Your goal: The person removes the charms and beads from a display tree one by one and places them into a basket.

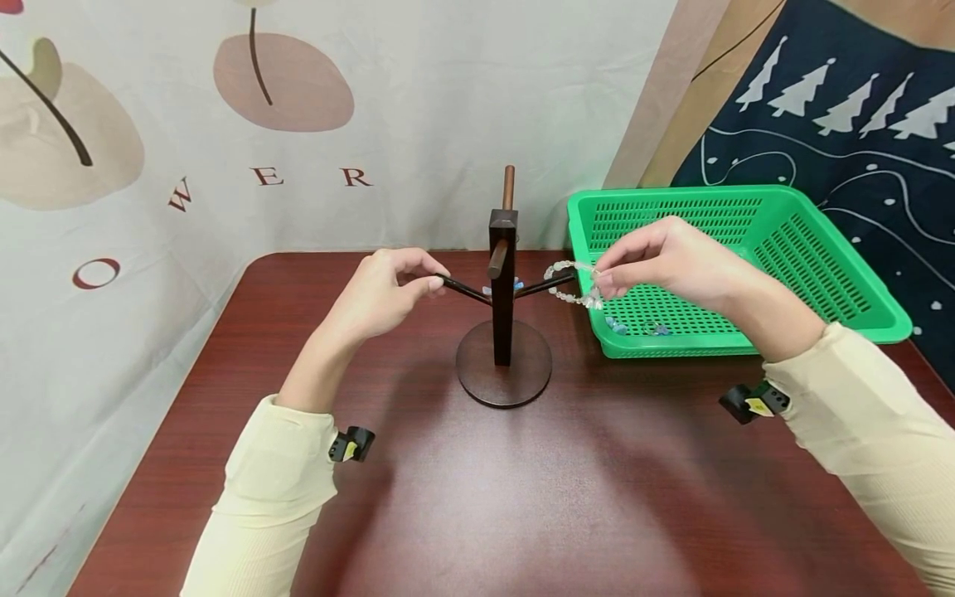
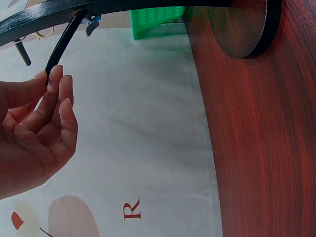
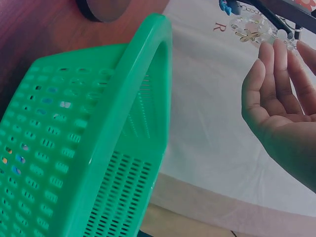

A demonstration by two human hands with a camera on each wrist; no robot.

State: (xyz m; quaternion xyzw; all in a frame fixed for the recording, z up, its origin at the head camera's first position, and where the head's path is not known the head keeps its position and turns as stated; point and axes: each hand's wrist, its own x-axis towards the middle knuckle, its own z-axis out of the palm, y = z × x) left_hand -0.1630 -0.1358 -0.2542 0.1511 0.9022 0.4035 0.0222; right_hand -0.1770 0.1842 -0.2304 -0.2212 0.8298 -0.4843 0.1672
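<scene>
Head view gave me the clear-bead bracelet [image 1: 573,298] at three o'clock of the dark stand [image 1: 502,332], seemingly looped round that side's peg [image 1: 534,288]. The right hand's [image 1: 664,261] fingers pinched its outer edge; the left hand's [image 1: 380,290] gripped the nine-o'clock peg [image 1: 467,289]. I judged the bracelet light, limp and slippery, its beads perhaps brittle, best held by several neighbouring beads.
</scene>
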